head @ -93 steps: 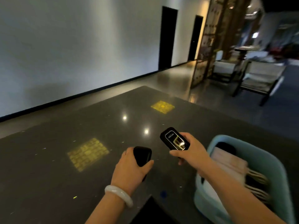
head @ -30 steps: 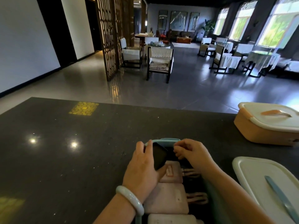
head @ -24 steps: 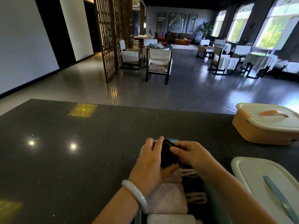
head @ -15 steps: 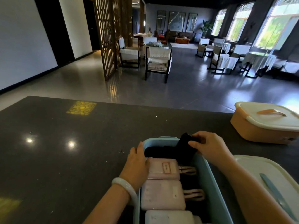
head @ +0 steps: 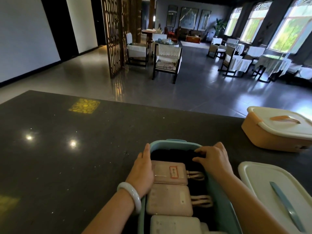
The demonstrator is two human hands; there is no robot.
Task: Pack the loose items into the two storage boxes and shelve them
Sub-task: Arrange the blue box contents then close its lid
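The blue storage box (head: pixel 168 143) stands on the dark speckled counter (head: pixel 67 157) directly in front of the person, with its long axis running away from the body. Both hands are at its far end. The left hand (head: pixel 143 171) lies along the left wall of the box with straight fingers – it steadies the box and grips nothing. The right hand (head: pixel 213 159) is over the far right corner, and its loosely bent fingers press down on the dark items (head: pixel 170 153) packed there; they do not seem to close around anything. Nearer to the body, 3 pale pink pouches (head: pixel 168 173) lie in a row along the long axis, smooth and rectangular with rounded corners, and looped cords come out on their right side. The coming move probably depends on the white lid (head: pixel 263 186) with the blue strip handle: it lies flat on the counter just beside the box on the right, so the right hand is the nearer one to take it. Its long axis runs almost parallel to the box, so little turning should be needed. The orange storage box (head: pixel 270 137) – matte plastic with soft corners, already covered by its own white lid – stands well apart at the far right. Neither box is on a shelf yet.
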